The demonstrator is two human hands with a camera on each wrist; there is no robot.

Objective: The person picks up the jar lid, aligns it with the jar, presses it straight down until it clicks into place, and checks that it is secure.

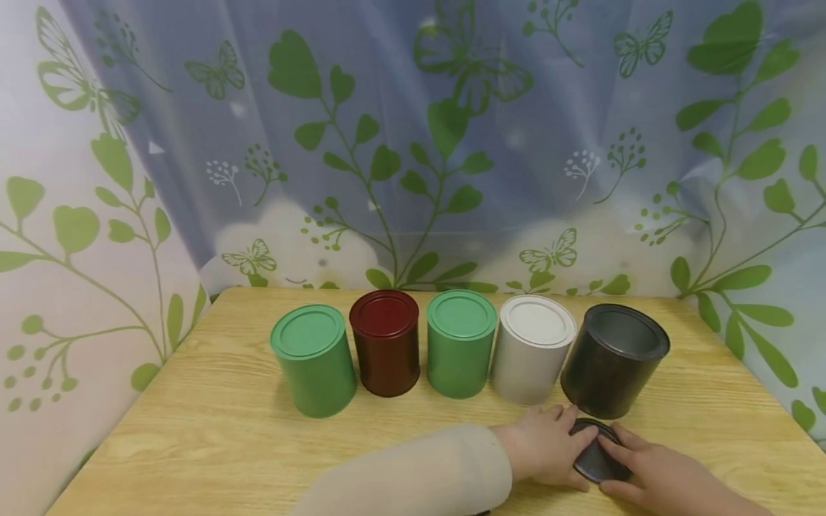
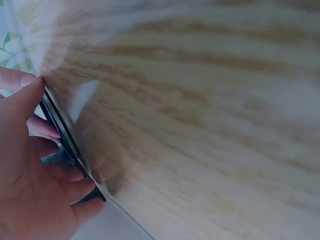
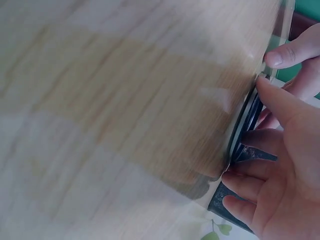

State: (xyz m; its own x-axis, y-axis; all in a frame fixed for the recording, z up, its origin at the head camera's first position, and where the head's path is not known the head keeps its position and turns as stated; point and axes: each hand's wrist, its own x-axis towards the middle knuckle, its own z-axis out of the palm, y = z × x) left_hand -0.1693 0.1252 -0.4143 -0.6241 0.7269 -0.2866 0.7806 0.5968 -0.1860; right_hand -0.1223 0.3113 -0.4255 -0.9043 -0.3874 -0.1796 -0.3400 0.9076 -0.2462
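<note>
A round black lid (image 1: pixel 599 462) lies flat on the table at the front right in the head view. My left hand (image 1: pixel 547 446) grips its left edge, thumb and fingers spread along the rim. From the other side, my right hand (image 1: pixel 665 474) holds the lid's right edge the same way. The left wrist view shows the lid's thin dark rim (image 2: pixel 65 127) between thumb and fingers; in the right wrist view the rim (image 3: pixel 245 120) is likewise held. Just behind the hands stands a black can (image 1: pixel 609 369), its round top dark grey within a raised rim.
Left of the black can, a row holds a white can (image 1: pixel 532 362), a green can (image 1: pixel 459 358), a dark red can (image 1: pixel 387 358) and another green can (image 1: pixel 319 376), each topped in its own colour. A leaf-printed curtain (image 1: pixel 413 143) hangs behind the wooden table (image 1: pixel 213 430).
</note>
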